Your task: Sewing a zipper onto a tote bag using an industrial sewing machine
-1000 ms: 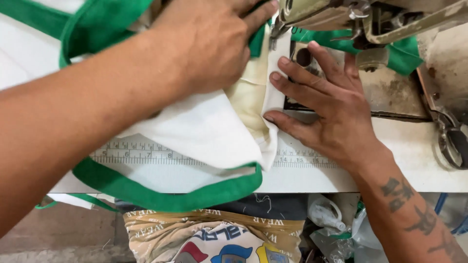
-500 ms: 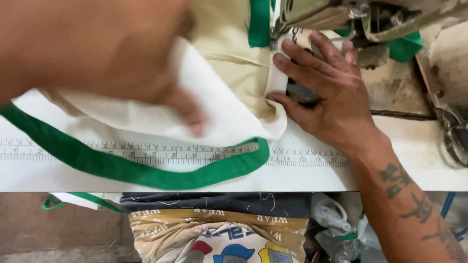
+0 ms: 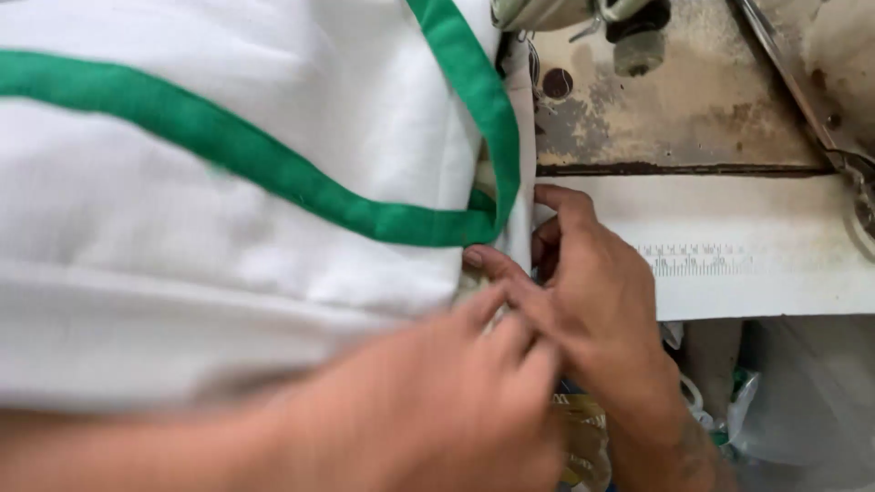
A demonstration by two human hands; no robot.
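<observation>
Both hands pinch the white cloth's edge.
Right hand fingers grasp the white cloth at centre frame; blurred left hand, lower frame, grips it too.

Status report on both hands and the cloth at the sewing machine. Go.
Left hand blurred, on the lower edge of the white cloth. Right hand pinching its edge beside the green trim. Sewing machine just beyond; nothing between.

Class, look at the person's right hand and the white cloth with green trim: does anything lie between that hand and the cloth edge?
Nothing visible does. The right hand already pinches the edge of the white cloth beside its green trim; the blurred left hand presses the cloth just below.
</observation>
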